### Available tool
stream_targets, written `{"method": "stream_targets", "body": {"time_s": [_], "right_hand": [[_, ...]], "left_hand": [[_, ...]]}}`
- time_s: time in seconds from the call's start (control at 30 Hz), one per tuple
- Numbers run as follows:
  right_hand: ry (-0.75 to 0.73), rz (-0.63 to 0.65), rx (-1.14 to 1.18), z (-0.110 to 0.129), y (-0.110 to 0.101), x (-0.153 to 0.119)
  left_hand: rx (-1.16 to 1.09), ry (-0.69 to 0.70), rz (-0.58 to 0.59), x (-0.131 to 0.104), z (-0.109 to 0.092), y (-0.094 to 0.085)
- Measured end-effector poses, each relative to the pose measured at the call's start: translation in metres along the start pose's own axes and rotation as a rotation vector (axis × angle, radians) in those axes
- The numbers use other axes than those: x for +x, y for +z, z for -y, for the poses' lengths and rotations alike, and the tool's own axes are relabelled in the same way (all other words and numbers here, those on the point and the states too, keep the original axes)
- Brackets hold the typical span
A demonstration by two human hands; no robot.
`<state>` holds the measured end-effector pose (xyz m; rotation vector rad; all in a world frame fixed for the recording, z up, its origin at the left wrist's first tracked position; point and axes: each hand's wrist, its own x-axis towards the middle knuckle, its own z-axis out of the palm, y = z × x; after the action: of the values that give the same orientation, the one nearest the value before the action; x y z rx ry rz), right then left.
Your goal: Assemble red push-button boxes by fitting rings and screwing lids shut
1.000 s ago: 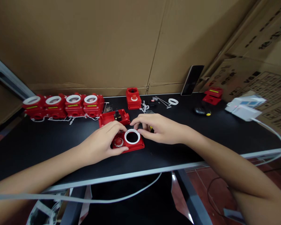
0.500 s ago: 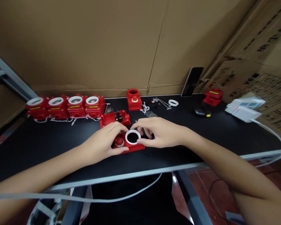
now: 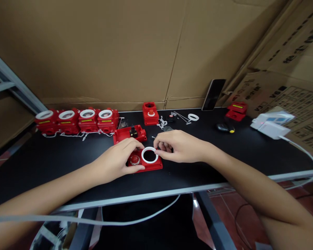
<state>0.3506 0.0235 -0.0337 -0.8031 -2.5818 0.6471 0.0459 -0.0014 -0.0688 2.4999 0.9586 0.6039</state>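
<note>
My left hand (image 3: 118,158) grips the left end of a red cover plate (image 3: 152,166), thumb along the front edge and fingers over the back. A white ring (image 3: 143,156) lies around the round opening of the plate, beside a red button (image 3: 135,159). The thumb and forefinger of my right hand (image 3: 172,146) are drawn together at the ring's right edge. Whether they pinch the ring is unclear. Just behind the plate sits an open red housing (image 3: 122,133) with a black switch part (image 3: 133,131) inside.
Several assembled red boxes (image 3: 86,121) stand back left, another red box (image 3: 150,114) at back centre. Behind my right hand lie a loose white ring (image 3: 193,117) and thin rods. A phone (image 3: 214,94) leans on cardboard; a black-and-yellow tool (image 3: 224,127) lies right.
My right thumb and forefinger have drawn closer together and moved from spanning the ring to its right edge. My left hand still holds the plate. The whole view has shifted slightly.
</note>
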Motion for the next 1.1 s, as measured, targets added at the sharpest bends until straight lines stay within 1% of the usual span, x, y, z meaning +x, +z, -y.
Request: {"method": "stream_targets", "body": {"time_s": [0.2,0.33,0.53,0.6,0.73,0.87,1.0,1.1], "right_hand": [[-0.063,0.003,0.01,-0.0032,-0.0031,-0.0006],[-0.028,0.013,0.027,-0.0038,-0.0016,0.0],[-0.043,0.103,0.03,0.0015,0.0004,0.0023],[-0.024,0.114,0.021,0.0029,0.0001,0.0025],[0.017,0.089,-0.014,0.0025,-0.001,0.0011],[0.004,0.035,-0.063,0.0012,-0.0028,-0.0007],[-0.042,0.043,-0.07,0.0002,-0.0039,-0.0004],[-0.019,0.036,-0.093,-0.0011,-0.0047,-0.0001]], "left_hand": [[-0.01,0.008,0.022,0.0008,0.0012,-0.0018],[-0.003,0.012,0.013,0.0007,0.0011,-0.0023],[-0.003,0.003,0.02,0.0015,0.0011,-0.0024],[-0.001,0.002,0.014,0.0018,0.0014,-0.0026],[0.0,0.006,0.011,0.0021,0.0014,-0.003],[0.005,0.005,0.009,0.0024,0.0004,-0.0031],[0.015,-0.008,0.009,0.0035,0.001,-0.0032],[0.017,-0.01,0.005,0.0038,0.0024,-0.0033]]}}
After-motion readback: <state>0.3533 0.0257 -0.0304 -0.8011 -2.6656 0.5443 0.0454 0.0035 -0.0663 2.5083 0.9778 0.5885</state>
